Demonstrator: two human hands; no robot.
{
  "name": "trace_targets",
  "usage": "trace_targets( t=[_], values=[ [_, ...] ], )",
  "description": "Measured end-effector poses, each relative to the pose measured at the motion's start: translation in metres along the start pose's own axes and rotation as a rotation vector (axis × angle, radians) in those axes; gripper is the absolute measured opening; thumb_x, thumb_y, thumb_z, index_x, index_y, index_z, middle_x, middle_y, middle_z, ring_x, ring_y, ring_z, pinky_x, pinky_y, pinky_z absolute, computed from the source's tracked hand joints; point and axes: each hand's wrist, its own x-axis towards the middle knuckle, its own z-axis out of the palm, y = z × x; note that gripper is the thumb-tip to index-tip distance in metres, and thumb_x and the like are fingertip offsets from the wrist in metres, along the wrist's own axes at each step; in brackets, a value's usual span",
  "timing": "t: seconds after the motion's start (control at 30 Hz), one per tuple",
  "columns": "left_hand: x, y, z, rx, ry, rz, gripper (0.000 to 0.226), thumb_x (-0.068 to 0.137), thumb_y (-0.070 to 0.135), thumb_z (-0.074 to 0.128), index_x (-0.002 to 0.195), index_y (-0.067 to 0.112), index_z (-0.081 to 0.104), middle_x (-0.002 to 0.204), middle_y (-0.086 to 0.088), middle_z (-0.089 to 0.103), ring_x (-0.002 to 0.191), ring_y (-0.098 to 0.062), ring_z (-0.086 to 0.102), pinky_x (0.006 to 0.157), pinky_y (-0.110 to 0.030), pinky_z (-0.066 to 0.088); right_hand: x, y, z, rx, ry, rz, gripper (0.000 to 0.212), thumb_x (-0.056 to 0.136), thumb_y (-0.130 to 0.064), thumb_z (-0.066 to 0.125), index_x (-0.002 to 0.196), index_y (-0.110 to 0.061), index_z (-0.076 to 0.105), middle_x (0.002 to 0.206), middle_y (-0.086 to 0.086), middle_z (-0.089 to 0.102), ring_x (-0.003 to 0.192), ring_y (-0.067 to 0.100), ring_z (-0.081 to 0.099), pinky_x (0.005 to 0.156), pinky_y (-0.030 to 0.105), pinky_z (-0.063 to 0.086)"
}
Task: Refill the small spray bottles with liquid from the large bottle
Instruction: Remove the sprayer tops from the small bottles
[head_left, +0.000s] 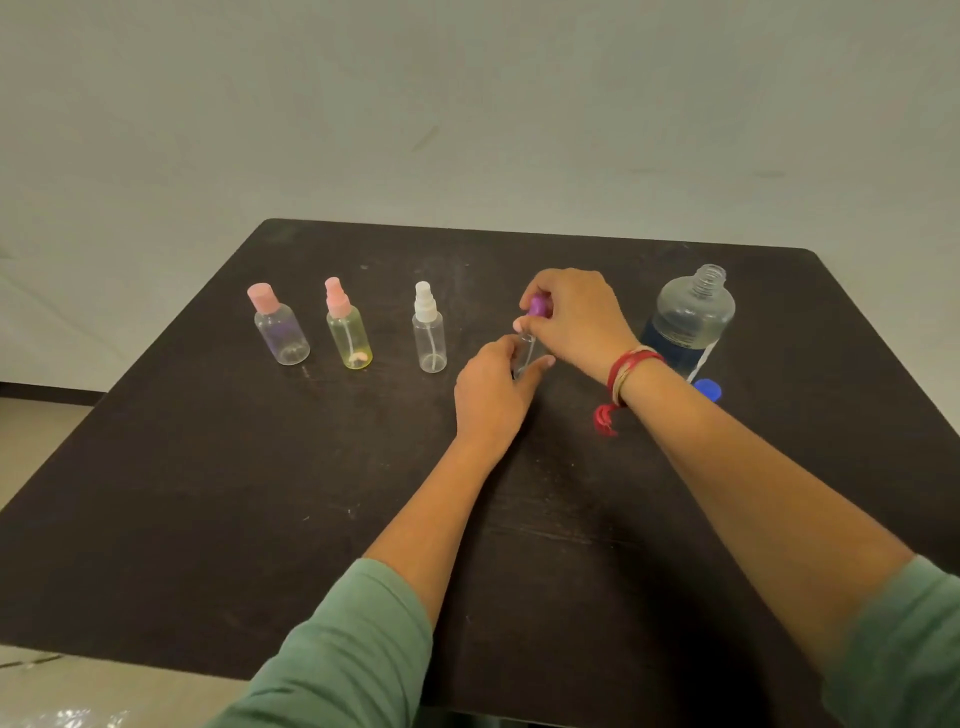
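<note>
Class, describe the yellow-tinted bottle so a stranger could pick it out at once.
On the dark table, small bottles stand in a row. The yellow-tinted bottle is second from the left. Only it has a yellowish body, topped by a bare pink spray nozzle.

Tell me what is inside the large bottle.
The large bottle holds liquid in about its lower half; the upper part looks empty and the neck is open. The wrist of the right hand covers its lower left side, so the bottom there cannot be seen.
</note>
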Motion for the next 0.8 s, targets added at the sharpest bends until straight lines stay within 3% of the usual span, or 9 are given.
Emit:
trace_targets(
  t=[0.1,0.23,0.3,0.37,0.43,0.53,0.63,0.7,0.8],
  values=[
    [0.002,-0.004,0.000,-0.003,-0.005,0.026,0.030,0.089,0.043,0.064,0.098,0.014,0.062,0.084,-0.001,0.063,0.074,-0.015,0.060,0.067,-0.034,0.052,0.007,0.003,-0.014,-0.010,-0.165,-0.088,0.019,0.084,-0.012,0.071,0.102,-0.018,0.067,0.094,-0.005,0.061,0.090,0.012,0.060,0.079,0.022,0.049],
    [-0.001,-0.004,0.000,0.017,-0.017,0.031,0.030,0.090,0.044,0.062,0.102,0.015,0.062,0.083,0.003,0.060,0.072,-0.010,0.056,0.063,-0.025,0.042,0.011,0.002,-0.031,-0.010,-0.413,-0.118,0.052,0.082,-0.011,0.072,0.129,-0.020,0.052,0.111,-0.005,0.056,0.100,0.014,0.059,0.089,0.032,0.052],
    [-0.001,-0.003,0.000,0.005,-0.011,0.010,0.031,0.090,0.043,0.063,0.103,0.015,0.062,0.084,0.003,0.059,0.072,-0.010,0.055,0.064,-0.024,0.041,0.011,-0.001,-0.030,-0.115,-0.321,-0.077,0.057,0.080,-0.035,0.075,0.128,-0.019,0.048,0.113,-0.001,0.052,0.096,0.017,0.055,0.082,0.028,0.047],
    [0.000,-0.003,0.001,0.004,-0.011,0.010,0.033,0.090,0.042,0.063,0.108,0.014,0.062,0.089,0.001,0.062,0.074,-0.009,0.055,0.067,-0.025,0.044,0.009,-0.006,-0.024,-0.221,-0.220,-0.025,0.050,0.078,-0.052,0.070,0.108,-0.015,0.054,0.101,0.002,0.057,0.088,0.018,0.056,0.076,0.030,0.048],
    [0.000,-0.003,0.000,0.004,-0.014,0.011,0.035,0.090,0.042,0.063,0.111,0.014,0.062,0.092,0.000,0.064,0.075,-0.008,0.054,0.068,-0.023,0.044,0.010,-0.010,-0.020,-0.255,-0.198,-0.015,0.034,0.082,-0.044,0.069,0.091,-0.014,0.056,0.094,0.004,0.062,0.083,0.019,0.059,0.073,0.031,0.049],
    [0.000,-0.003,0.000,0.010,-0.012,0.012,0.035,0.090,0.043,0.063,0.110,0.015,0.063,0.093,0.001,0.063,0.076,-0.008,0.053,0.067,-0.021,0.040,0.015,-0.012,-0.024,-0.232,-0.271,-0.067,0.012,0.083,-0.018,0.071,0.088,-0.015,0.060,0.095,0.002,0.061,0.087,0.018,0.058,0.066,0.022,0.040],
    [0.000,-0.003,0.000,0.017,-0.016,0.011,0.032,0.090,0.043,0.063,0.107,0.016,0.063,0.088,0.004,0.060,0.075,-0.009,0.054,0.062,-0.020,0.037,0.018,-0.011,-0.035,-0.115,-0.484,-0.084,0.034,0.078,-0.003,0.072,0.107,-0.019,0.064,0.108,-0.002,0.058,0.099,0.017,0.056,0.073,0.020,0.043],
    [0.000,-0.003,0.000,0.015,-0.013,0.007,0.031,0.090,0.043,0.063,0.104,0.015,0.063,0.084,0.004,0.057,0.074,-0.011,0.055,0.059,-0.020,0.036,0.019,-0.009,-0.035,-0.080,-0.515,-0.069,0.047,0.077,-0.017,0.077,0.120,-0.020,0.058,0.115,-0.002,0.054,0.100,0.016,0.053,0.081,0.025,0.043],
    [0.000,-0.002,0.000,0.026,-0.004,0.010,0.034,0.090,0.042,0.063,0.108,0.014,0.062,0.088,0.002,0.061,0.076,-0.011,0.056,0.067,-0.025,0.046,0.019,-0.009,-0.027,-0.208,-0.346,-0.047,0.032,0.081,-0.041,0.072,0.097,-0.015,0.059,0.095,0.000,0.057,0.088,0.016,0.054,0.072,0.024,0.040]
  ],
)
